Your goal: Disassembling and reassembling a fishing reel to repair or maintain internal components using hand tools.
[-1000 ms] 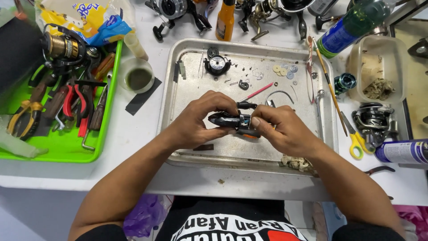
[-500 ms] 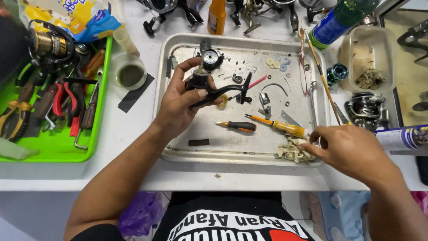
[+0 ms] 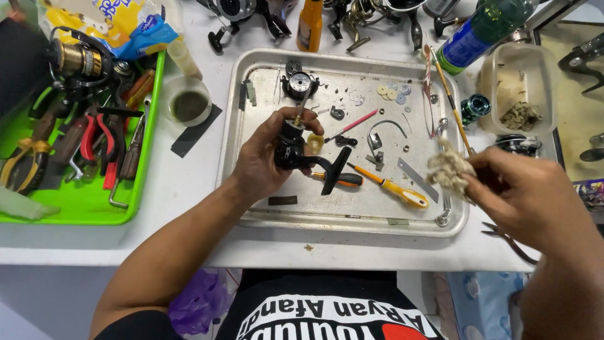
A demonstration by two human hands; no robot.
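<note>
Over the metal tray [image 3: 251, 217] on the desk [image 3: 189, 189], the left hand [image 3: 264, 157] grips a black reel body [image 3: 292, 148]. The right hand [image 3: 528, 201], at the tray's right edge, pinches a crumpled rag [image 3: 448, 171]. Two screwdrivers [image 3: 390, 186] lie in the tray.

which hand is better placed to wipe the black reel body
Right, probably. The right hand already holds the crumpled rag just beside the tray, while the left hand grips the black reel body over it.

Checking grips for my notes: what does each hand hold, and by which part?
Left hand grips the black reel body around its housing; right hand pinches a crumpled rag at its edge.
</note>
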